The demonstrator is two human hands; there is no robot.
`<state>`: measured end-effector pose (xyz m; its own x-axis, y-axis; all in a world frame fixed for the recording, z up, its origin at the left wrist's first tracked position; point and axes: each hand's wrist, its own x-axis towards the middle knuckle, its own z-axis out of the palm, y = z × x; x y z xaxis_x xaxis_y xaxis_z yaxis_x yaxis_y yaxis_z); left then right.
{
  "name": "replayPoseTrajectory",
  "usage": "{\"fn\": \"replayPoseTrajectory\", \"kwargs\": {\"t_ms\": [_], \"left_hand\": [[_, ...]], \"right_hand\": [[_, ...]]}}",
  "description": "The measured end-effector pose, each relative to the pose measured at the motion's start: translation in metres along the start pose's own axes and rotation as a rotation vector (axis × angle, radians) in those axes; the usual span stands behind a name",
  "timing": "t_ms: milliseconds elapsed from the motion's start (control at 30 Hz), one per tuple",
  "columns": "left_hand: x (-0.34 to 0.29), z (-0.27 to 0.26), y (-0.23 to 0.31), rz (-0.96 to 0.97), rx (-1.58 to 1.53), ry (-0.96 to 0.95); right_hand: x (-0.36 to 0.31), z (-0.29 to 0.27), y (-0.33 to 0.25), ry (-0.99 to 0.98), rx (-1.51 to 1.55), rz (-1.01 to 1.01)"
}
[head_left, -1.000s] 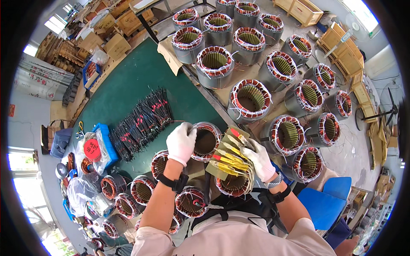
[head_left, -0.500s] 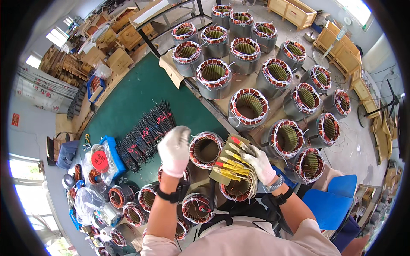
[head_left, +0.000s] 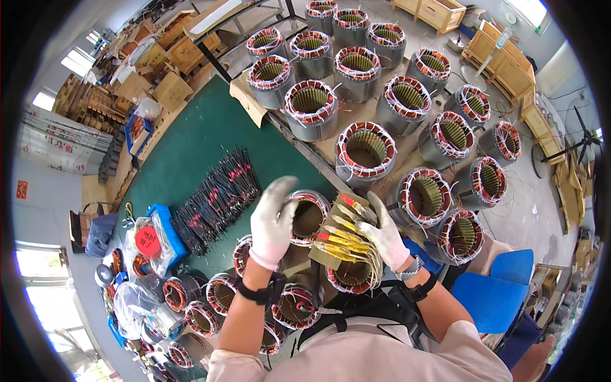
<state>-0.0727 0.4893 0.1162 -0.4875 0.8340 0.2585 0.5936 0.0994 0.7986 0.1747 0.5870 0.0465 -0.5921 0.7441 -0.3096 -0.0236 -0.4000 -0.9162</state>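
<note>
My left hand point(head_left: 272, 224), in a white glove, is raised beside a stator point(head_left: 310, 216) with red-orange windings and white lacing. Its fingers are apart and slightly blurred, with nothing seen in them. My right hand point(head_left: 386, 237), also gloved, has its fingers spread. Its thumb is over the edge of a bundle of yellow-sleeved leads point(head_left: 344, 240) with some red pieces. These leads lie across a tan board point(head_left: 324, 256), which partly covers the top of the stator nearest me point(head_left: 350, 280). Whether the thumb presses on the leads is unclear.
Rows of upright stators point(head_left: 366, 153) fill the surface ahead and to the right. Many black leads with red parts point(head_left: 216, 200) lie on the green tabletop point(head_left: 181, 149). A blue bin point(head_left: 170, 232) stands at the left, a blue chair point(head_left: 493, 296) at the right.
My left hand has opened from a closed shape and shifted slightly right and down. The right-hand fingers have spread away from the leads. The view has shifted a little.
</note>
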Motion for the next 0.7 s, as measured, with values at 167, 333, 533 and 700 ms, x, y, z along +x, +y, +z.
{"fn": "replayPoseTrajectory", "kwargs": {"t_ms": [167, 333, 533, 700], "left_hand": [[-0.013, 0.009, 0.006, -0.083, -0.026, -0.350], [-0.029, 0.004, -0.019, -0.093, 0.225, -0.531], [-0.035, -0.002, -0.027, -0.056, 0.252, -0.588], [-0.038, -0.008, -0.033, -0.071, 0.254, -0.624]], "right_hand": [[0.000, -0.008, 0.001, -0.081, 0.044, 0.018], [-0.002, -0.005, -0.020, -0.204, 0.111, 0.081], [-0.003, -0.006, -0.013, -0.130, 0.107, 0.066], [-0.002, -0.004, -0.013, -0.125, 0.179, 0.096]]}}
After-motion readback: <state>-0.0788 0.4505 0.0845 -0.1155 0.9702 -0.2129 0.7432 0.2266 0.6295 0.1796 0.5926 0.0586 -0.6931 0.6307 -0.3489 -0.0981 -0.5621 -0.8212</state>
